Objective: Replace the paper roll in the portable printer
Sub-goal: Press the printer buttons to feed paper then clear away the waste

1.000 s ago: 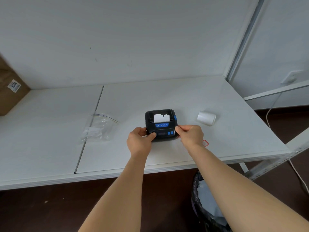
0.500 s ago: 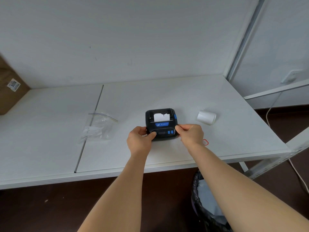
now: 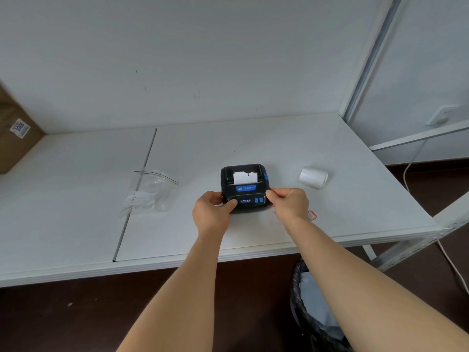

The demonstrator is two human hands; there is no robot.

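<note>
The black portable printer (image 3: pixel 245 186) sits flat on the white table (image 3: pixel 253 143), a little right of the table's middle and near its front edge. A short torn strip of white paper (image 3: pixel 244 177) sticks out of its slot, and a small lit display and two blue buttons show on its front panel. The left hand (image 3: pixel 212 214) grips the printer's near left corner, thumb curled onto the front panel beside the display. The right hand (image 3: pixel 289 205) holds the near right corner, thumb and fingers pinching the edge. A white paper roll (image 3: pixel 313 177) lies on its side to the right of the printer, apart from it and with nothing between them. A small red item (image 3: pixel 312 215) peeks out just beside the right wrist. To the left, a clear zip bag (image 3: pixel 149 191) lies across the table's seam. A cardboard box (image 3: pixel 15 133) stands at the far left, and a black-lined bin (image 3: pixel 314 313) sits under the table's front edge.
</note>
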